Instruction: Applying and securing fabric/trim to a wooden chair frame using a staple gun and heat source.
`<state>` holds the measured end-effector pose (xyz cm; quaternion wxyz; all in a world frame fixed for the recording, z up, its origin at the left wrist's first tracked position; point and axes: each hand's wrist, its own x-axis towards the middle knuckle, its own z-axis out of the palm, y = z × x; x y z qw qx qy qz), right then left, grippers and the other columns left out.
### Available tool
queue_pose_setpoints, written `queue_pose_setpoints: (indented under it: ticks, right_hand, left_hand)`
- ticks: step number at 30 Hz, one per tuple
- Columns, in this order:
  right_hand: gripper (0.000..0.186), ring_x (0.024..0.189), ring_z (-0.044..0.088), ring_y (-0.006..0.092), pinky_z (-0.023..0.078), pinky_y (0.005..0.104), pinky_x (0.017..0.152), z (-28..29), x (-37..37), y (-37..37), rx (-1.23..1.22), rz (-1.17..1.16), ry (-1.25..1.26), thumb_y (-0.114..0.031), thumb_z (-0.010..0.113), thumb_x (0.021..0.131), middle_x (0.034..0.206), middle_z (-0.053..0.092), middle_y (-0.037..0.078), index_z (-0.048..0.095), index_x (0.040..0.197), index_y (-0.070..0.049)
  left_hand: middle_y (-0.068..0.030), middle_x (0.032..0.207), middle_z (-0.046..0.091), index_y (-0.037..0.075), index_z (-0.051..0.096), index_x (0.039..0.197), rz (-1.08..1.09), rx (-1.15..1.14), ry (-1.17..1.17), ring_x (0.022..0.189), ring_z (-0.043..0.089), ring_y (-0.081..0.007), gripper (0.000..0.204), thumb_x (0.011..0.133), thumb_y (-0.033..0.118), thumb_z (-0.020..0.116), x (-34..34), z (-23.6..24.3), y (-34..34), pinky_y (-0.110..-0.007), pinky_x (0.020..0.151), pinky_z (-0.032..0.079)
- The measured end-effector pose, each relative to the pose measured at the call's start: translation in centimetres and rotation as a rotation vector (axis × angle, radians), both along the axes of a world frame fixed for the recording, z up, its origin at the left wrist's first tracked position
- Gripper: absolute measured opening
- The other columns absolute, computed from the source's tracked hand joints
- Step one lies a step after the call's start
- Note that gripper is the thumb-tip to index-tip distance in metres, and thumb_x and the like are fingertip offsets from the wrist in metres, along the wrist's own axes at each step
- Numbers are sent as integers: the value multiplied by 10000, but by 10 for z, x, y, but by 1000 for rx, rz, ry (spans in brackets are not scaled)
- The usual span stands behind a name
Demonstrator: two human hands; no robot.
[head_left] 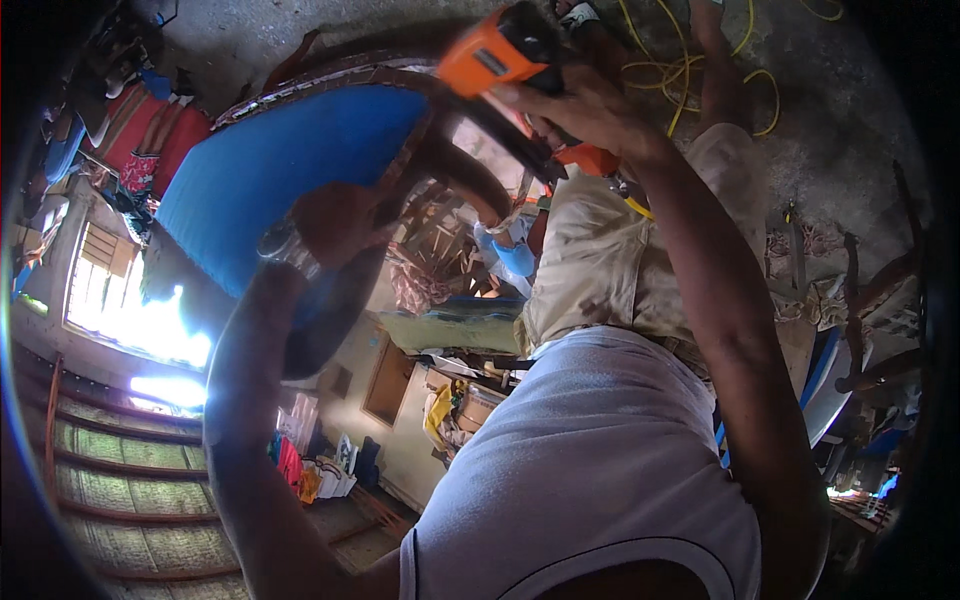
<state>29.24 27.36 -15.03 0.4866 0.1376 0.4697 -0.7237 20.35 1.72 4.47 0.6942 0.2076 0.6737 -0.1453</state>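
My right hand (570,110) is closed round an orange-and-black power tool (490,55), apparently a staple or nail gun, raised at the top centre with its dark nose pointing down. A yellow hose runs from near its handle. My left hand (340,215), slightly blurred, grips the edge of a large curved piece covered in blue fabric (280,160), with dark wooden edging along its top and right side. A shiny band is on my left wrist. Below the tool, a curved wooden member (465,175) stands beside the blue piece; its far end is partly hidden.
Coiled yellow hose (680,75) lies on the concrete floor (840,120) at top right, near my legs and feet. Red and blue items (155,140) are piled at left by a bright window (120,300). Wooden pieces (880,280) stand at right; assorted clutter (450,410) sits at lower centre.
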Motion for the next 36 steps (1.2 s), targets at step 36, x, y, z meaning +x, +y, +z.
queue_pose_setpoints:
  ticks: [36]
  right_hand:
    - [391,538,556,68,481,248,530,-87,14,39,151,-111,-93,-467,701,979,669,588,-13,671,1096,-95]
  left_hand:
    - [-118,1123,715,48,666,1268,297,245,-182,882,721,-281,349,1019,281,591,14,-46,-18,-393,838,586]
